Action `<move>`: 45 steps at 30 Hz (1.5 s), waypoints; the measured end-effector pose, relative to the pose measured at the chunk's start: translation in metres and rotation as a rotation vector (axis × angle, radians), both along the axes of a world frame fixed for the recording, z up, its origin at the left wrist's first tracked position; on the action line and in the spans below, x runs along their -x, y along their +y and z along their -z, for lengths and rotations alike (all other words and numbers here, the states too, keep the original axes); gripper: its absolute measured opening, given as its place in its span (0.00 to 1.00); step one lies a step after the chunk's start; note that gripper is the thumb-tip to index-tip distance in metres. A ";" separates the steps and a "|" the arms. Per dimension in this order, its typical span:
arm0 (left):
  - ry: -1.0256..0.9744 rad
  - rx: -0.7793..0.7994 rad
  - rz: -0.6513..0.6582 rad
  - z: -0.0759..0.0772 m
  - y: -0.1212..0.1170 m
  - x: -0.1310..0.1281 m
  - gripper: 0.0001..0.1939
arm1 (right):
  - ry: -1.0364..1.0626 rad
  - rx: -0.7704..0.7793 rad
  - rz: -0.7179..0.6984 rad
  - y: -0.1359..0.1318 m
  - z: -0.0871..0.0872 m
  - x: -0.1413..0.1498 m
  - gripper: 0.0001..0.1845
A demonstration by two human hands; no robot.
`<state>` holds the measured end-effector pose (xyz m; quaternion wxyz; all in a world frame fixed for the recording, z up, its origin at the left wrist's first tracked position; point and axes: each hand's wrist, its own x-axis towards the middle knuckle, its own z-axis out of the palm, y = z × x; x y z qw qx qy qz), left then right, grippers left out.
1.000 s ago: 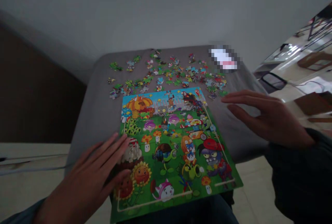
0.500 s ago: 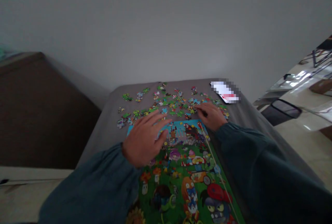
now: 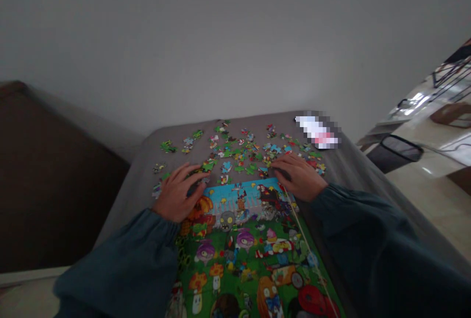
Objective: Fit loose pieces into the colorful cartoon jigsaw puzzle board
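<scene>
A colourful cartoon picture (image 3: 239, 239), with blue sky at its far end and green ground nearer me, lies flat before me. Beyond its far edge, loose jigsaw pieces (image 3: 239, 153) are scattered in many colours. My left hand (image 3: 179, 193) is at the picture's far left corner, fingers spread over some pieces, with the thumb bent toward the corner. At the far right corner is my right hand (image 3: 300, 176), its curved fingers reaching among the pieces and a dark gap between fingers and thumb. No piece shows in either hand; the spots under the fingers are hidden.
Grey cloth (image 3: 136, 185) covers the tabletop, which meets a plain wall (image 3: 235, 43) at the back. A phone (image 3: 317, 131) with a lit, blurred screen lies at the back right. A dark brown panel (image 3: 51, 180) stands at left. On the right is a tiled floor.
My left hand has moved left and slightly down, uncovering the picture's far left part. My right hand stays near the far right corner. The view has shifted a little.
</scene>
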<state>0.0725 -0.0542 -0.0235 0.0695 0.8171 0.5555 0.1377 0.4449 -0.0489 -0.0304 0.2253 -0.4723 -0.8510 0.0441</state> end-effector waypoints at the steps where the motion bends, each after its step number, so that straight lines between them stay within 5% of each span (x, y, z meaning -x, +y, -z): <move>1: 0.014 0.013 -0.004 0.001 0.000 -0.001 0.25 | -0.002 0.003 -0.004 0.000 0.000 0.000 0.15; 10: 0.108 0.095 -0.021 -0.001 -0.006 -0.003 0.27 | -0.025 0.005 -0.030 -0.005 0.004 -0.001 0.16; 45: 0.185 -0.010 0.022 0.023 0.000 0.016 0.31 | -0.244 0.108 0.095 -0.021 -0.015 0.017 0.17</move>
